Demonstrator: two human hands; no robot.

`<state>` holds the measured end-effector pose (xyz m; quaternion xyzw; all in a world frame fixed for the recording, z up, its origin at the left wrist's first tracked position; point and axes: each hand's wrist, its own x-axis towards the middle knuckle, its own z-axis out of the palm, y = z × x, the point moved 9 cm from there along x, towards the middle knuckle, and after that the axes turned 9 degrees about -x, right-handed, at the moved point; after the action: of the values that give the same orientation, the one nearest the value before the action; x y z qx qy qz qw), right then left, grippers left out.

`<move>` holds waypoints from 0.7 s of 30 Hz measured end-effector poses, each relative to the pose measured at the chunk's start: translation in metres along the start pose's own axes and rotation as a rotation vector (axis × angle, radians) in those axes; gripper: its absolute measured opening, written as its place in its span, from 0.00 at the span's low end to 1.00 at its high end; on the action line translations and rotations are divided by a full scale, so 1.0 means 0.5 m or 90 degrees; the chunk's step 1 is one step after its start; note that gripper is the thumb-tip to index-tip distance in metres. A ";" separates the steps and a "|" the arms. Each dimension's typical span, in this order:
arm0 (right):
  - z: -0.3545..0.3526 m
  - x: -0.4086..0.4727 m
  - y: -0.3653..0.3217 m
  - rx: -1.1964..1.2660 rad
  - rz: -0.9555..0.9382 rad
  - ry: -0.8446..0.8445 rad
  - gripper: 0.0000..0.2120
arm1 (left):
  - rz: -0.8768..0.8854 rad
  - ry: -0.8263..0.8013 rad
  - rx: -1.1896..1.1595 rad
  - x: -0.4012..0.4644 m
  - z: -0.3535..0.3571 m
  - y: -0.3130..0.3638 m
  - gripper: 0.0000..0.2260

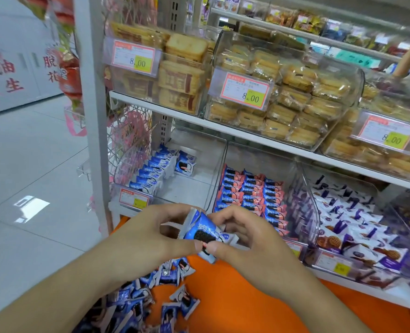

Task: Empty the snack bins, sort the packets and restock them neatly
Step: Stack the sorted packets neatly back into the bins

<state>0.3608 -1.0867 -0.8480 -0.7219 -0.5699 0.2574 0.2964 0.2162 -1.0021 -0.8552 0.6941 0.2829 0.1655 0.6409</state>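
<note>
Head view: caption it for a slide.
Both hands pinch blue cookie packets before a half-stocked clear bin.

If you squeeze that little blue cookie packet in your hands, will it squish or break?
The blue cookie packet looks like thin crinkly film, so the wrapper probably bends easily. The dark cookie pictured on it is likely brittle and might crack under a hard squeeze. It seems light: the left hand and right hand pinch it with fingertips only.

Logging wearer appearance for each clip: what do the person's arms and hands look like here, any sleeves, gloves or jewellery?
Both forearms are bare as far as the frame shows, with no sleeve edge in view. The left hand and right hand wear no gloves. No rings, watch or wristband are visible on either. The fingernails look short and unpainted.
</note>
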 end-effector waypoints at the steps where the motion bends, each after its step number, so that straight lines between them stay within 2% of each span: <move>1: -0.001 0.006 -0.009 0.010 -0.009 0.002 0.13 | 0.007 0.002 0.002 0.004 -0.009 0.003 0.19; 5: 0.002 0.057 -0.043 -0.004 -0.029 0.006 0.18 | 0.027 0.046 0.016 0.038 -0.070 0.006 0.29; 8: -0.005 0.134 -0.062 -0.056 -0.036 0.029 0.22 | 0.078 0.043 0.025 0.076 -0.116 0.012 0.30; 9: -0.011 0.171 -0.066 -0.077 -0.038 0.042 0.22 | 0.101 0.072 0.068 0.088 -0.145 0.011 0.29; 11: -0.023 0.262 -0.060 -0.140 -0.032 0.070 0.22 | 0.142 0.185 0.265 0.108 -0.220 0.004 0.30; 13: -0.023 0.365 -0.040 -0.220 -0.016 0.076 0.22 | 0.155 0.270 0.456 0.117 -0.281 -0.025 0.35; 14: -0.016 0.415 -0.028 -0.263 -0.008 0.071 0.21 | 0.144 0.282 0.496 0.121 -0.302 -0.052 0.38; 18: 0.033 0.576 0.032 -0.470 0.031 0.031 0.20 | 0.107 0.255 0.521 0.133 -0.323 -0.126 0.42; 21: 0.061 0.640 0.066 -0.542 0.040 0.028 0.20 | 0.095 0.270 0.512 0.132 -0.327 -0.114 0.41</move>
<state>0.4312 -0.7765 -0.9038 -0.8020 -0.5968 -0.0072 -0.0238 0.1609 -0.8310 -0.9000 0.8569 0.3988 0.2269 0.2350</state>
